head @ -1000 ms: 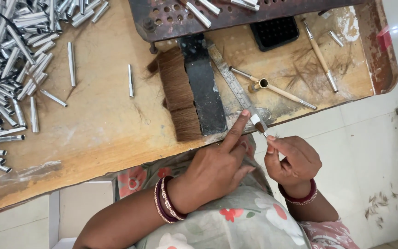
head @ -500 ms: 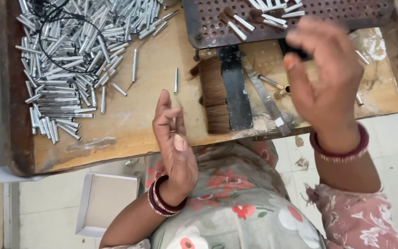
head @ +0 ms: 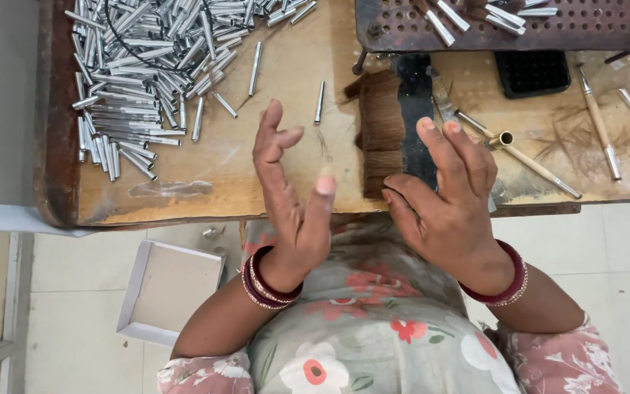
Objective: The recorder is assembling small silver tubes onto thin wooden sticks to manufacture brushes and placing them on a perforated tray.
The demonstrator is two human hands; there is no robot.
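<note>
My left hand [head: 291,191] is raised over the near edge of the wooden table [head: 286,138], palm turned inward, fingers spread and nothing in it. My right hand [head: 446,201] faces it a short way off, fingers apart and also holding nothing. Between and just beyond them lies a flat bundle of brown bristle [head: 382,131] against a dark metal bar [head: 413,109]. A single silver metal tube [head: 319,102] lies on the table beyond my left hand.
A big heap of silver tubes [head: 147,73] covers the table's far left. A rusty perforated metal plate [head: 512,25] with tubes stands at the far right, with a black block [head: 532,71] and thin handled tools [head: 519,155] beneath. A white box [head: 169,292] sits on the floor.
My right hand came back from the perforated plate toward my body. My left hand opened and rose beside it. A second ago both hands pinched a small piece together near the table edge.
</note>
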